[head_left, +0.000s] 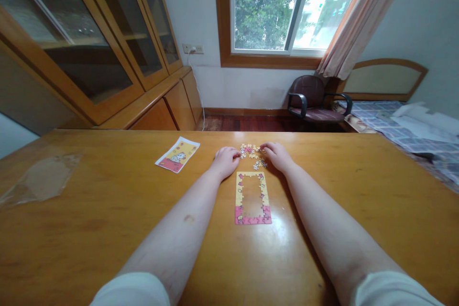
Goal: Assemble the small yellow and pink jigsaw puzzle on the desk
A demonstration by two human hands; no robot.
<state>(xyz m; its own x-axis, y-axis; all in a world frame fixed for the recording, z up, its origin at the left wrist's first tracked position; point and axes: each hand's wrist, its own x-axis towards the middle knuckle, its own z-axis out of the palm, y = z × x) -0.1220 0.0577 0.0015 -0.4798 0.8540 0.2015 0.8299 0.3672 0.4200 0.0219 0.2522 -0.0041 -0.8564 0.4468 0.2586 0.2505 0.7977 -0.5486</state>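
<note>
Several loose jigsaw puzzle pieces (248, 150) lie in a small pile toward the far side of the table, with a few more pieces (260, 164) just nearer. My left hand (226, 161) is at the pile's left edge, its fingers curled together; whatever the tips hold, if anything, is too small to make out. From the right, my right hand (277, 155) reaches in with its fingers extended and tips touching the edge pieces. Between my forearms lies a joined puzzle border (239, 198), yellow above and pink below, with bare table inside it.
A picture card (178, 155) with a white cartoon figure lies left of my left hand. Crumpled clear plastic (45, 177) is on the wooden table (118, 210) at far left. Beyond the table are a glass-door cabinet (143, 76), an office chair (311, 98) and a bed (390, 114).
</note>
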